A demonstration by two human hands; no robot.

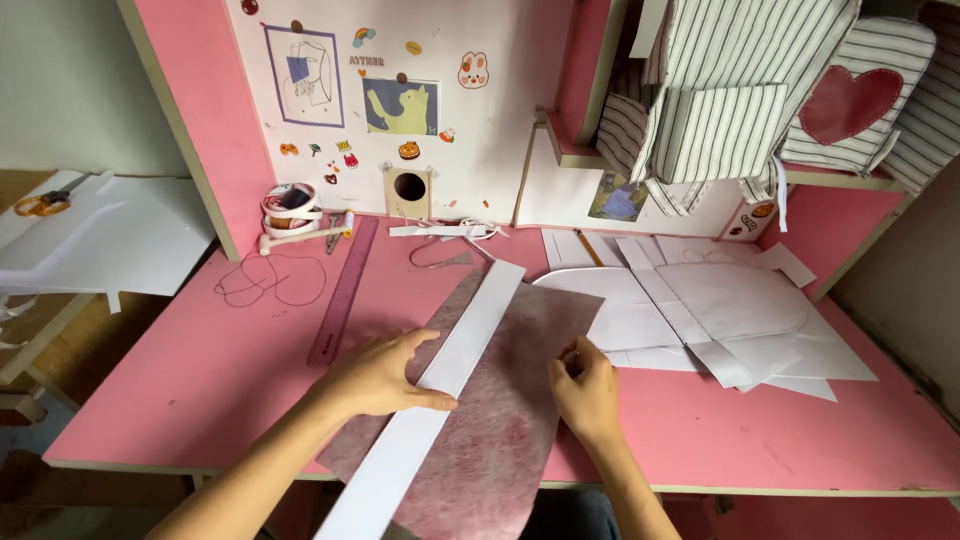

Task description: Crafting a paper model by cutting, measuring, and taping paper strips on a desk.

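Observation:
A mottled pink-grey sheet of felt-like fabric lies on the pink desk, hanging over the front edge. A long white paper strip runs diagonally across it. My left hand presses flat on the strip and fabric, fingers spread, thumb on the strip. At the fabric's right edge, my right hand pinches that edge with fingers curled.
White paper pattern pieces with a pencil are stacked at the right. A purple ruler, loose thread, tape rolls and small scissors lie at the left. Striped fabric items hang upper right.

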